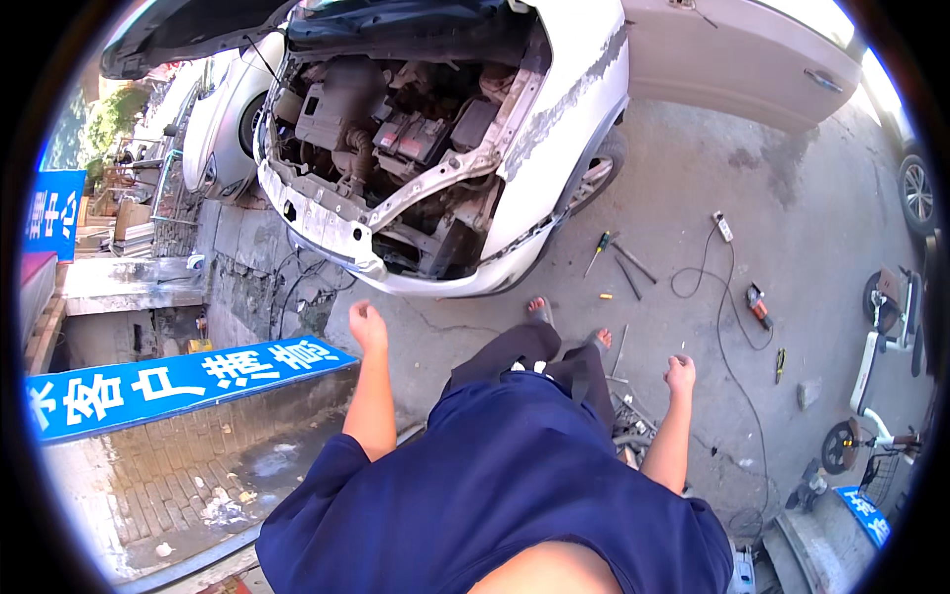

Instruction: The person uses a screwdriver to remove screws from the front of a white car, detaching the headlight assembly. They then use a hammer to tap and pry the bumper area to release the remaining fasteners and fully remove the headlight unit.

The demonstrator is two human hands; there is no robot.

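Observation:
My left hand [367, 326] hangs loosely curled in front of the car's bumper, with nothing visible in it. Out to the right, my right hand [680, 373] is closed above the concrete. A tiny white speck shows just beyond its fingers; whether they hold it I cannot make out. Ahead stands a white car [564, 99] with its hood up and its front stripped. The engine bay shows a battery [411, 137], an air hose [358, 153] and a bare front crossmember [435, 188]. Neither hand touches the car.
On the ground lie a screwdriver [598, 252], dark bars [634, 263], a power strip [723, 227] with its cord, an angle grinder [759, 307] and a yellow-black tool [781, 366]. Metal parts [633, 426] lie beside my legs. A blue sign [188, 386] stands left, a scooter [866, 376] right.

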